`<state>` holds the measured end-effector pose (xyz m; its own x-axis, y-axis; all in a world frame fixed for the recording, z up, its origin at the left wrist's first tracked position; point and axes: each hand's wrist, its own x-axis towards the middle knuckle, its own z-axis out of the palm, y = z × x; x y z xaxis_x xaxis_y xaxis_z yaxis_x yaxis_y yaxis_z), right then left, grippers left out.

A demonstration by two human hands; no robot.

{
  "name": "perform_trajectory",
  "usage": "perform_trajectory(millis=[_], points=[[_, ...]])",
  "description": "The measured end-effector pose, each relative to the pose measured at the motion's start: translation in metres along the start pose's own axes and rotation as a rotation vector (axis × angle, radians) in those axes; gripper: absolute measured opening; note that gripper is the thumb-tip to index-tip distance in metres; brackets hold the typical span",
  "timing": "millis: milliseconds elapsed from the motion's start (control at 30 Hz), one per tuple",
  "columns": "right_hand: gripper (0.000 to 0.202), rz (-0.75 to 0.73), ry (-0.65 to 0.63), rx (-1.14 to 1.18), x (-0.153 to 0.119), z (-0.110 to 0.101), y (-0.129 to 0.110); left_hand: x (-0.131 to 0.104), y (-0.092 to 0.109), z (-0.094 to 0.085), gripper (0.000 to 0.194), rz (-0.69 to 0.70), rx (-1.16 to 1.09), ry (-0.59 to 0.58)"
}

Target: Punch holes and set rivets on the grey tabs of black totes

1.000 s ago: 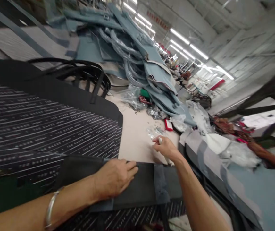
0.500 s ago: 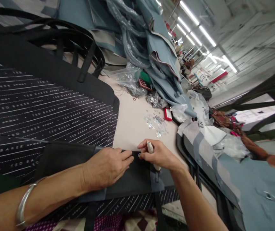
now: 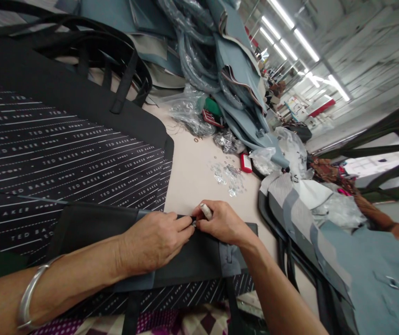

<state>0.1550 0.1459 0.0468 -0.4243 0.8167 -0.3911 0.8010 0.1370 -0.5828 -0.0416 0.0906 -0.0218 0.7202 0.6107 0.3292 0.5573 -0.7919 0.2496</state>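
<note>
My left hand (image 3: 159,242) lies over a black bag panel (image 3: 202,260), fingers together and bent at its upper edge, gripping that edge. A small metal washer (image 3: 194,224) sits at the edge between both hands' fingertips. My right hand (image 3: 220,223) is closed around a whitish pen-like tool (image 3: 206,211), its end sticking up past the index finger. The thumb and index fingertips of this hand touch the washer. To the right of the fingers, a grey-blue tab (image 3: 229,260) is fixed on the panel. Striped lining with printed lettering (image 3: 98,163) spreads out to the left.
Loose metal washers (image 3: 230,177) are scattered on the pale tabletop (image 3: 189,181). A red box (image 3: 246,163) and plastic bags (image 3: 190,111) lie behind them. Black straps (image 3: 126,83) loop at the back left. Blue-grey pieces (image 3: 234,60) are piled at the back, more (image 3: 370,265) at right.
My right hand has moved left, bringing the washer to the panel edge beside my left fingertips. The pen-like tool has tilted to the left. My left hand has stayed in place.
</note>
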Motion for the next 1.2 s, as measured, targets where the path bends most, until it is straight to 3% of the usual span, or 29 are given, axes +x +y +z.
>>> perform_trajectory(millis=[200, 333, 433, 567, 700, 900, 1067, 1200], points=[[0.023, 0.113, 0.047, -0.108, 0.003, 0.005, -0.009, -0.001, 0.001, 0.0, 0.022, -0.004, 0.008, 0.012], [0.018, 0.118, 0.092, -0.046, -0.006, 0.004, -0.004, 0.0, 0.001, -0.001, 0.03, -0.002, 0.037, 0.035], [0.008, 0.084, 0.275, 0.293, -0.021, -0.003, 0.0, 0.001, 0.001, -0.001, 0.031, 0.003, 0.049, 0.034], [0.025, -0.089, 0.693, 1.065, -0.036, -0.005, 0.001, 0.003, 0.002, -0.002, 0.031, 0.004, 0.051, -0.001], [0.03, -0.191, 0.899, 1.533, -0.025, 0.007, 0.011, 0.003, 0.002, -0.002, 0.029, 0.008, 0.058, 0.0], [0.026, -0.138, 0.925, 1.781, -0.002, 0.029, 0.034, 0.001, 0.0, 0.002, 0.029, 0.01, 0.041, 0.001], [0.027, -0.194, 0.921, 1.688, 0.001, 0.033, 0.038, 0.001, 0.001, 0.002, 0.029, 0.003, 0.018, 0.005], [0.025, -0.255, 0.875, 1.607, 0.0, 0.032, 0.028, 0.001, 0.001, 0.003, 0.029, -0.001, -0.013, 0.023]])
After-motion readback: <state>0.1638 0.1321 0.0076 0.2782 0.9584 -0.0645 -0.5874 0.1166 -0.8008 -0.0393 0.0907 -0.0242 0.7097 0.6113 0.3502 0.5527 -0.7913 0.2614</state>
